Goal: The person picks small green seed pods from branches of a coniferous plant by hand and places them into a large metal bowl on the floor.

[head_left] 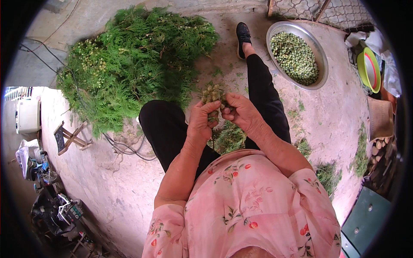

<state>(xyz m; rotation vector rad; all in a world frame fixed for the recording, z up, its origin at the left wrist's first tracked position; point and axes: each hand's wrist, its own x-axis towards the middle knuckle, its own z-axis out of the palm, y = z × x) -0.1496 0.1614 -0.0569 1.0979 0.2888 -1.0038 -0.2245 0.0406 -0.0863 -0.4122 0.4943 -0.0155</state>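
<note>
My left hand (205,119) is closed around a small bunch of conifer sprigs thick with pale green cones (213,93), held above the floor between my knees. Against the right side of the same bunch, my right hand (240,111) has its thumb and fingers pinched together at the cones; what lies between those fingertips is hidden. Beyond the left knee spreads a large heap of green conifer branches (135,64). A wide metal basin (323,72) holds many loose green cones (293,58), to the right of the outstretched foot.
More green sprigs (230,138) lie on the floor below my hands. Black cables (129,151) run along the concrete at left, near a folding wooden stool (71,137). Basins (367,69), a woven sack (381,117) and cut firewood (379,145) line the right side.
</note>
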